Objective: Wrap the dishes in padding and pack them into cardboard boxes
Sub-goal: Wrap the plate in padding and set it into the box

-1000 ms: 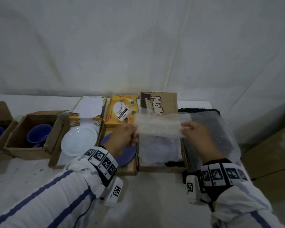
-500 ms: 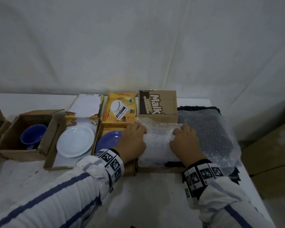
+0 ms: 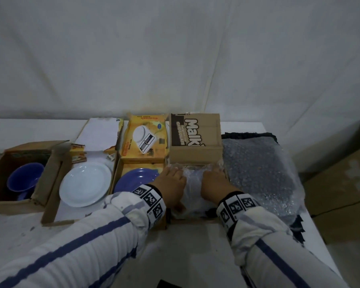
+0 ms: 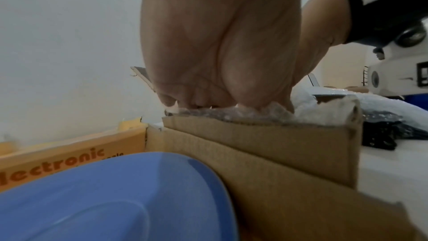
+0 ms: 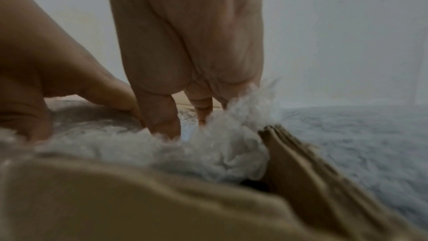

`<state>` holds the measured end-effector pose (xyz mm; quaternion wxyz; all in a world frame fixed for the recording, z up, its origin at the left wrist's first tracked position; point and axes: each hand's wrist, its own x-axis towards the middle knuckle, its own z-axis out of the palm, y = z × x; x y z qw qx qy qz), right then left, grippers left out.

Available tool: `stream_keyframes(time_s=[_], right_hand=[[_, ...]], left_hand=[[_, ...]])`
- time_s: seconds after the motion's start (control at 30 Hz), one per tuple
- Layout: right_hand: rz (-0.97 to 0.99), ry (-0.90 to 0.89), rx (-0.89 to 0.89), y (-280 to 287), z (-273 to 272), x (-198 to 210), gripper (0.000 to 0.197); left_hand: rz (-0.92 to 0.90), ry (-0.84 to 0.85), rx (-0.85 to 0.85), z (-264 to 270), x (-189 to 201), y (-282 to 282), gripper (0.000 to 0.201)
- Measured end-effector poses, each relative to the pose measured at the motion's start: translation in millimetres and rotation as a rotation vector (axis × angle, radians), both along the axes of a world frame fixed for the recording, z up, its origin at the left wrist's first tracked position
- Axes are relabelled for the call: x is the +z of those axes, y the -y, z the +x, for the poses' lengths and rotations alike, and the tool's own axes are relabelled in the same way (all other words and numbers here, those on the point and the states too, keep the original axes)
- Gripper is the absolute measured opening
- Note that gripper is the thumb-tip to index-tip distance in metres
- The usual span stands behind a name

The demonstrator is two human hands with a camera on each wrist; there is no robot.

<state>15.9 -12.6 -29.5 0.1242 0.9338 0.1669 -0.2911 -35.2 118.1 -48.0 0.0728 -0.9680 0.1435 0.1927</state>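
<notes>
The left hand [image 4: 220, 43] is pressing its fingertips [image 4: 250, 98] down into bubble wrap [image 4: 231, 114] that is filling a cardboard box [image 4: 266, 140]. A blue plate [image 4: 104, 199] is sitting just beside that box, apparently inside an orange carton [image 4: 69, 155].

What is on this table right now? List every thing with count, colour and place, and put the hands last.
Table: one, white, under everything.
Bowl: one, blue, in the far-left brown box.
White plate: one, in the open box second from left.
Blue plate: one, in the yellow scale box.
Malk box: one, brown, right of the yellow box.
Bubble wrap bundle: one, clear, inside the Malk box.
Bubble wrap sheets: a clear pile on dark cloth, far right.
Left hand, right hand: both pressing down on the bundle.
</notes>
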Motion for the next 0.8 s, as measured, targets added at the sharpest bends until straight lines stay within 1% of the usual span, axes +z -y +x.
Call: stream_keyframes(time_s=[0.1,0.17,0.23,0.3,0.33,0.37,0.4,0.47,0.5,0.53,0.57,0.6,0.67,0.7,0.8], right_hand=[[0.037,0.01,-0.02,-1,3,-7,0.069],[0.071,0.012,-0.049,-3,5,-7,0.067],[0.095,0.001,-0.063,-5,6,0,0.062],[0.152,-0.032,-0.08,-4,4,9,0.052],[0.235,-0.033,-0.111,1,4,11,0.046],[0.358,0.004,-0.166,7,4,13,0.042],[0.496,0.081,-0.249,16,5,14,0.037],[0.784,0.304,-0.464,42,5,13,0.025],[0.857,0.404,-0.55,56,5,12,0.021],[0.852,0.447,-0.602,69,5,10,0.019],[0.79,0.455,-0.611,81,4,7,0.02],[0.676,0.436,-0.577,91,2,2,0.022],[0.448,0.403,-0.453,102,-5,-7,0.027],[0.402,0.423,-0.397,104,-9,-12,0.028],[0.429,0.487,-0.28,106,-17,-26,0.021]], left_hand=[[0.016,0.036,-0.07,1,-2,-4,0.091],[0.021,0.069,-0.105,1,-5,-6,0.091],[0.008,0.103,-0.122,-1,-7,-9,0.09],[-0.033,0.125,-0.112,-3,-10,-11,0.089],[-0.059,0.132,-0.098,-4,-11,-11,0.088],[-0.084,0.136,-0.081,-5,-11,-12,0.088],[-0.107,0.137,-0.066,-5,-12,-12,0.087],[-0.154,0.136,-0.038,-6,-12,-13,0.086],[-0.185,0.129,-0.017,-6,-12,-14,0.085],[-0.225,0.12,0.006,-6,-12,-14,0.083],[-0.268,0.112,0.03,-6,-12,-15,0.081],[-0.308,0.111,0.048,-7,-10,-15,0.077],[-0.359,0.131,0.074,-7,-8,-15,0.068],[-0.376,0.154,0.087,-8,-7,-14,0.064],[-0.421,0.232,0.131,-9,-3,-9,0.054]])
